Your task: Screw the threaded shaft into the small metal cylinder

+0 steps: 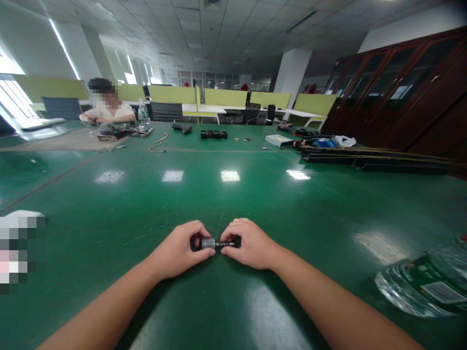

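Note:
A small metal cylindrical part [208,243] lies crosswise just above the green tabletop [233,199], or resting on it; I cannot tell which. Its thick grey barrel is between the thumb and fingers of my left hand [178,250], which is closed around that end. From the barrel a thin, dark, stepped shaft [225,244] runs to the right. My right hand [251,245] pinches this shaft between thumb and curled fingers. Both outer ends of the part are partly hidden by the fingers.
A large clear bottle [423,282] with a green label lies at the right. Across the table sit a power drill [181,128], a black slotted part [214,134], a silver box [278,140] and long black strips [365,158]. A person [107,109] sits at far left.

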### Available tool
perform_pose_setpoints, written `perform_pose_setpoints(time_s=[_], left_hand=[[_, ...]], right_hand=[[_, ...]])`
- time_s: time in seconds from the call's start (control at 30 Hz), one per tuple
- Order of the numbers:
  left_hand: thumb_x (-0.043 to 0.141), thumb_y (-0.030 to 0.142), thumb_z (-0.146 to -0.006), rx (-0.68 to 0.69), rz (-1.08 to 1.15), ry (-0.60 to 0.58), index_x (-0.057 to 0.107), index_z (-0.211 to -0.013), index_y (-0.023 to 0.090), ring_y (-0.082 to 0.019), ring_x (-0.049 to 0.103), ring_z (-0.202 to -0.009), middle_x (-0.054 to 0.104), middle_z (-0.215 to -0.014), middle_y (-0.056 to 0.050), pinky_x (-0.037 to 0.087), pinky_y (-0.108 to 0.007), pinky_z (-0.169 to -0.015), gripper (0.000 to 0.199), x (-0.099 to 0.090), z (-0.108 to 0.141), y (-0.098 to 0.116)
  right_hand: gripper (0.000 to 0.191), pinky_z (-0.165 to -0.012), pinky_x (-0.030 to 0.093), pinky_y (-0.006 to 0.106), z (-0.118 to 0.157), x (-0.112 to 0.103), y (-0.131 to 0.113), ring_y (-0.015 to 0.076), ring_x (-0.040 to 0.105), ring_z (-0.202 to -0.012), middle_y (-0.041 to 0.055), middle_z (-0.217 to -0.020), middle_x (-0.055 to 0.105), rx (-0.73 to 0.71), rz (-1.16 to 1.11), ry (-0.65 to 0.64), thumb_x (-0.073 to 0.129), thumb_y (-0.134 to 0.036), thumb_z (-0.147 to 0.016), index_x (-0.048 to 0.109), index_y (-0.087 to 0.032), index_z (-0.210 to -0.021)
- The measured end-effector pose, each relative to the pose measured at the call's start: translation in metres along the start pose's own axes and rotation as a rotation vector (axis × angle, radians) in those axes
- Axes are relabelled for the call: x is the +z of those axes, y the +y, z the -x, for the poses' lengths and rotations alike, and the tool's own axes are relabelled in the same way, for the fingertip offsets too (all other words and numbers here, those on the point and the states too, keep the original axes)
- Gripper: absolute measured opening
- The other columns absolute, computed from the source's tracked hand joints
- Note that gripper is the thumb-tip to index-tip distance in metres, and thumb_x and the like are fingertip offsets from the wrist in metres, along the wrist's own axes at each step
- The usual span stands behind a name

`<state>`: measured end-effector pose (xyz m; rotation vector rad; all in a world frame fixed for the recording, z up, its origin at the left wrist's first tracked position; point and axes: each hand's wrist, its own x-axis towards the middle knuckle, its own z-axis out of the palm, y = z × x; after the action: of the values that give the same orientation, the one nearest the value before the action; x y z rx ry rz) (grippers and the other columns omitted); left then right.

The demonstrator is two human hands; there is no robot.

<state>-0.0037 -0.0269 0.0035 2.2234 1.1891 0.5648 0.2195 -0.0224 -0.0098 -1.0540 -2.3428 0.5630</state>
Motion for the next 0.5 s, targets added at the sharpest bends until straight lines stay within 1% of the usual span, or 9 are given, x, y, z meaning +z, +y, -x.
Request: perform_pose_setpoints(time_s=[0.2, 0.5], left_hand=[[0.067, 0.032, -0.079, -0.002, 0.001, -0.003, 0.061, -0.087, 0.018, -0.015, 0.055, -0.069, 0.058, -0.077, 0.000, 0.042, -0.026, -0.064, 0.017, 0.0006, 0.0002, -0.0002], [0.067, 0.033, -0.079, -0.022, -0.002, -0.006, 0.062, -0.087, 0.017, -0.016, 0.056, -0.070, 0.059, -0.077, 0.000, 0.042, -0.026, -0.065, 0.018, -0.0001, 0.0005, 0.0018]], right_hand=[[0.008, -0.074, 0.039, 0.030, 0.0009, -0.0033, 0.0021, 0.0147, 0.057, -0.074, -0.0003, -0.073, 0.066, -0.022, 0.033, -0.014, 0.074, -0.023, -0.074, 0.070, -0.020, -0.080], [0.007, -0.076, 0.039, 0.030, 0.0011, -0.0089, 0.0053, 0.0151, 0.058, -0.074, 0.0004, -0.074, 0.068, 0.004, 0.037, -0.050, 0.073, -0.023, -0.075, 0.072, -0.020, -0.080]])
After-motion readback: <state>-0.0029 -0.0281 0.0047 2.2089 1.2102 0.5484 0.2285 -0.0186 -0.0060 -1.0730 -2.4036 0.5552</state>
